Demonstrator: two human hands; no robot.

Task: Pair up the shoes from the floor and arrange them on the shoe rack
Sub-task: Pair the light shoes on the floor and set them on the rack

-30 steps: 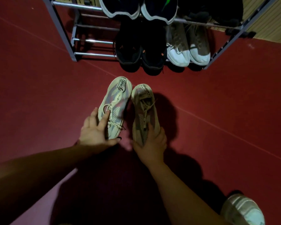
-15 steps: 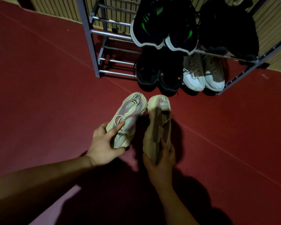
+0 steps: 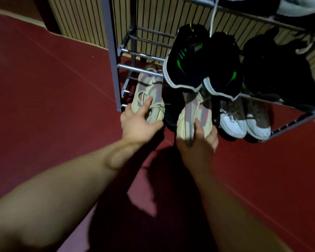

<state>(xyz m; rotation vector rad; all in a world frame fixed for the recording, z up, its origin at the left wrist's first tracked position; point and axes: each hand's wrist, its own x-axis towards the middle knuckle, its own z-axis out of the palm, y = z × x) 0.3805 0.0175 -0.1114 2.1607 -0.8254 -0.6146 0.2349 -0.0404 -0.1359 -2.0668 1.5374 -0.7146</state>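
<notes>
Two matching beige sneakers with pinkish panels are at the front of the metal shoe rack point(image 3: 111, 57). My left hand point(image 3: 136, 122) grips the heel of the left beige sneaker point(image 3: 149, 90), whose toe reaches into the rack's bottom left space. My right hand point(image 3: 198, 142) grips the heel of the right beige sneaker point(image 3: 195, 113), held in front of the black shoes on the bottom shelf; its toe is hidden under the shelf above.
A black pair with green marks point(image 3: 202, 64) and dark shoes point(image 3: 278, 70) fill the middle shelf. Grey-white sneakers point(image 3: 244, 119) sit bottom right. The red floor point(image 3: 44, 99) spreads left. A slatted wall point(image 3: 84, 20) stands behind the rack.
Both hands lifted the beige sneakers off the floor and carried them forward to the rack's bottom shelf. The sneakers have spread apart, and my view moved closer to the rack.
</notes>
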